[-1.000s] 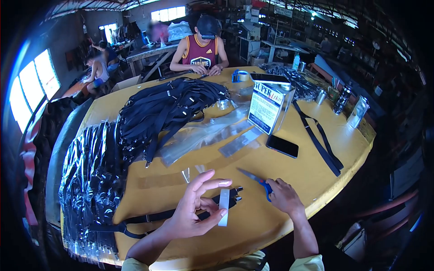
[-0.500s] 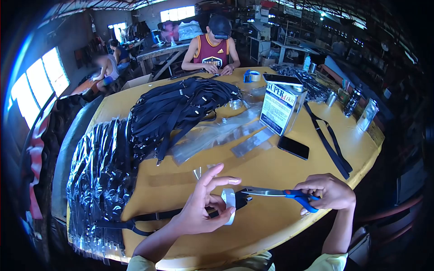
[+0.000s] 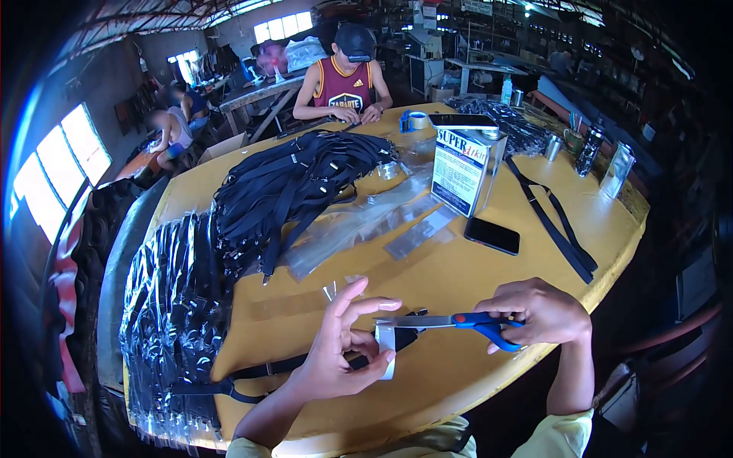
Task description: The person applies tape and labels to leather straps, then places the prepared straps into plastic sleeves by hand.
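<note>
My left hand (image 3: pixel 343 359) pinches a whitish strip (image 3: pixel 387 353) between thumb and fingers, with the index finger stretched out above it. My right hand (image 3: pixel 546 313) grips a pair of scissors (image 3: pixel 473 321) by its blue handles. The scissor blades point left, and their tips overlap the top end of the strip. Beneath my left hand a black elastic strap (image 3: pixel 267 369) lies across the yellow table (image 3: pixel 321 420), partly hidden by the hand. A few small clear scraps (image 3: pixel 330 291) lie just beyond my left fingers.
Plastic-wrapped black straps (image 3: pixel 172 320) cover the table's left side, with a loose strap pile (image 3: pixel 298 183) behind. Clear plastic sleeves (image 3: pixel 416 233), a phone (image 3: pixel 492 236) and a tin can (image 3: pixel 458 172) stand or lie mid-table. Another person (image 3: pixel 347 84) works at the far edge.
The scissors have moved left, bringing the blade tips to the strip's top end. The strip now looks flatter than its earlier curled shape. My left hand stays nearly in place.
</note>
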`<state>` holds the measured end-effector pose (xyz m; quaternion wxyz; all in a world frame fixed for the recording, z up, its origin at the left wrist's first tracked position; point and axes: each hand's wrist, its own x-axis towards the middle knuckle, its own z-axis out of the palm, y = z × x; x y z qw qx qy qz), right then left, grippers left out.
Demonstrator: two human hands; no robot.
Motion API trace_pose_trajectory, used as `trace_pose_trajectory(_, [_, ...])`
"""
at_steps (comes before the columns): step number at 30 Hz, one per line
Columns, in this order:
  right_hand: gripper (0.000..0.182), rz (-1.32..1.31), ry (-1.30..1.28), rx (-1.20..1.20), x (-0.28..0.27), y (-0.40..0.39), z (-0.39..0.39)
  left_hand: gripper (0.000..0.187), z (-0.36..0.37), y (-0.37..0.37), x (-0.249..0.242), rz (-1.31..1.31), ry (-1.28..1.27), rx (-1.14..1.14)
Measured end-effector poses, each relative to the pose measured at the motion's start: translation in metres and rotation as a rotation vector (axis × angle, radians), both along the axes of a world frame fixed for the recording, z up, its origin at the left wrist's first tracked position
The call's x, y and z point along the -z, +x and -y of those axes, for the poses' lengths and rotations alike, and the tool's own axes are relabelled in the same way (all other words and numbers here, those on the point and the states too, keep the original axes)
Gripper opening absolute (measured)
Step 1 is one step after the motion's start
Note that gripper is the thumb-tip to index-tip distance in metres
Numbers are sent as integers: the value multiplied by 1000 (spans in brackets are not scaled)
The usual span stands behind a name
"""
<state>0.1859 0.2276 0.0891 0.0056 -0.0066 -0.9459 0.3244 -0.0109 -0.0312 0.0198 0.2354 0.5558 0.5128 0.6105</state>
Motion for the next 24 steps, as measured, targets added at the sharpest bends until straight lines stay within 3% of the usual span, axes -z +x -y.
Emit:
trace_pose_trajectory(8, [46,-56,-12,14,7,2,-1,99,0,-2,0,-8,12,-21])
trace_pose_trajectory(11, [50,-77,-89,62,16,4,-2,99,0,-3,-2,-8,28,-52])
trace_pose_trajectory(13, [49,-42,-327,243,28,5,-5,99,2,-4,-2,-20,44,-71])
trace_pose_trajectory(14, [49,-45,-324,240,38,3,-8,99,2,-4,-2,-32,56,-88])
trace_pose_trajectory(18, [29,19,-60,490,94,-14,-20,103,2,-1,-2,-215,70,-117])
trace_pose_trajectory(20, [18,-14,414,509,134,-19,-29,102,2,4,-10,-400,-47,-154])
trace_pose_trajectory(22, [15,112,470,529,132,-29,-21,103,0,3,-2,-401,-113,-160])
trace_pose_trajectory(24, [13,244,520,539,134,-29,-20,103,-5,2,5,-622,110,-231])
